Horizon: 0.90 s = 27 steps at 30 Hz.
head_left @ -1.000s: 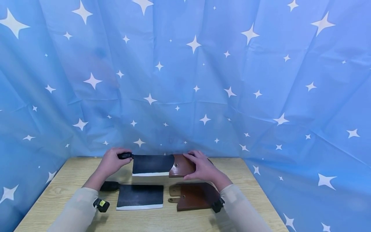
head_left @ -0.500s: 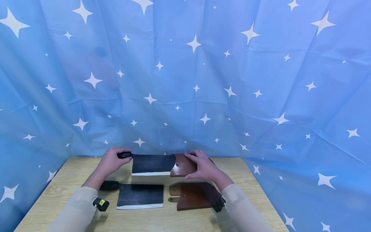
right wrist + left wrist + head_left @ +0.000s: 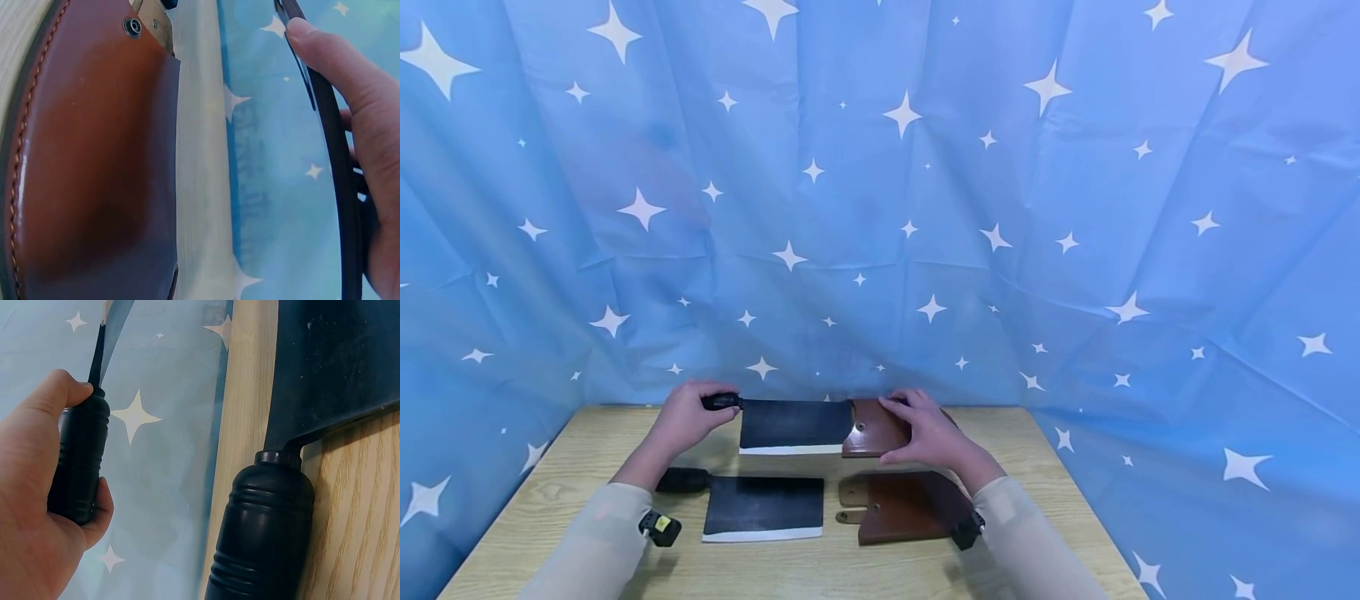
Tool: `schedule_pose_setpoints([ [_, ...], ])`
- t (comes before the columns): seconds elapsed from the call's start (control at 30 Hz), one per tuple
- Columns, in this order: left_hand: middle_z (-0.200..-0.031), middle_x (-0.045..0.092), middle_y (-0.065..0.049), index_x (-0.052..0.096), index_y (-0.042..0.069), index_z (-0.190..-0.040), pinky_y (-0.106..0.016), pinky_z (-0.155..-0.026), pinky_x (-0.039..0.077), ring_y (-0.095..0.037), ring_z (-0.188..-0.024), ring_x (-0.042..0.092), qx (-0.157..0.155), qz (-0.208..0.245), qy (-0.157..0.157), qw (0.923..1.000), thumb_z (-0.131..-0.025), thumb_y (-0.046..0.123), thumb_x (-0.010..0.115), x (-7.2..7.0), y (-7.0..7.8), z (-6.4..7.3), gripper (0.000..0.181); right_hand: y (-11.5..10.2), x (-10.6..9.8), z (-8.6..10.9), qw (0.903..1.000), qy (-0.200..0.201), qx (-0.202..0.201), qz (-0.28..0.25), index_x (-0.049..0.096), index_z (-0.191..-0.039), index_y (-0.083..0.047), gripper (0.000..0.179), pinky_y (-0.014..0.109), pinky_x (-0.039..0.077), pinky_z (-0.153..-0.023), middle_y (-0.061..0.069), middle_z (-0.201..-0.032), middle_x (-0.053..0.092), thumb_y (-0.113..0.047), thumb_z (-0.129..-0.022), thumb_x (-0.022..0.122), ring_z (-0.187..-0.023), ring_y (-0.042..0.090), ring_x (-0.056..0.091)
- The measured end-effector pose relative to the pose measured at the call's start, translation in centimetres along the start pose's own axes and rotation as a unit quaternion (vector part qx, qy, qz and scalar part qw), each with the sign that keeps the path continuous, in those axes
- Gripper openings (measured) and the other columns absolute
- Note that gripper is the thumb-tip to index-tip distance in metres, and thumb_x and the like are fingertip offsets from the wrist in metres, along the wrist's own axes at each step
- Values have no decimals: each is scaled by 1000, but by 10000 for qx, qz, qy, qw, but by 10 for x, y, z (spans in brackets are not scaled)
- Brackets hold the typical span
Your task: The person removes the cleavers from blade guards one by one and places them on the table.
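Observation:
At the table's back, my left hand (image 3: 685, 421) grips the ribbed black handle (image 3: 80, 456) of a cleaver (image 3: 793, 423) with a dark blade and pale cutting edge. The blade's far end is hidden in a brown leather sheath (image 3: 872, 433). My right hand (image 3: 932, 433) holds that sheath, thumb on the near side and fingers behind. Seen in the right wrist view, the dark sheath edge (image 3: 340, 187) stands upright beside the palm. Blade and sheath are raised, face toward the head camera.
A second cleaver (image 3: 763, 504) lies on the wooden table (image 3: 775, 575) in front, handle to the left. To its right lies a second brown sheath (image 3: 902, 512), its strap with a snap (image 3: 844, 517) pointing left. A blue starry curtain (image 3: 880, 208) hangs behind.
The held cleaver has shifted slightly left and the sheath slightly right, so a little more blade shows between my hands. The cleaver and sheath on the table have not moved.

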<state>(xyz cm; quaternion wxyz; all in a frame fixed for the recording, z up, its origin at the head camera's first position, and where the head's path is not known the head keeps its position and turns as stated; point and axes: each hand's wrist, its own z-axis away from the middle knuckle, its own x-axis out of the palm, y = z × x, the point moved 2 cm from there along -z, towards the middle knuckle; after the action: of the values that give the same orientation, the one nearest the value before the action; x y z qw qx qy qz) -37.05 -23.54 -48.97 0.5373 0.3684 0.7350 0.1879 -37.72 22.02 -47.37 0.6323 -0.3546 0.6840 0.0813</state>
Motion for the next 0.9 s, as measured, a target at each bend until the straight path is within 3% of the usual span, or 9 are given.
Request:
schedule_pose_setpoints([
  [0.5,-134,74,-22,81,9,-133,-46,-84,63,-43,-119,71,10,109,41,9999,-100,21,85,-2,-11,2,36,9,0,3,9999,25,86,-59,52,-167,-19,104,54,45,-118,2,-162,47,-51,-81,100,-147,26,41],
  [0.73,-134,74,-22,80,7,-134,-42,-80,63,-41,-116,72,-74,134,27,9999,-100,21,84,-5,-15,2,37,15,0,6,10000,42,86,10,52,-167,-20,107,56,44,-119,4,-163,47,-62,-80,97,-149,28,41],
  [0.9,-133,74,-22,80,5,-134,-44,-82,63,-41,-115,73,-74,68,43,9999,-100,21,84,-7,-18,2,38,18,-1,7,9999,64,133,-78,53,-167,-21,104,57,45,-118,4,-163,47,-53,-80,100,-148,29,41],
])
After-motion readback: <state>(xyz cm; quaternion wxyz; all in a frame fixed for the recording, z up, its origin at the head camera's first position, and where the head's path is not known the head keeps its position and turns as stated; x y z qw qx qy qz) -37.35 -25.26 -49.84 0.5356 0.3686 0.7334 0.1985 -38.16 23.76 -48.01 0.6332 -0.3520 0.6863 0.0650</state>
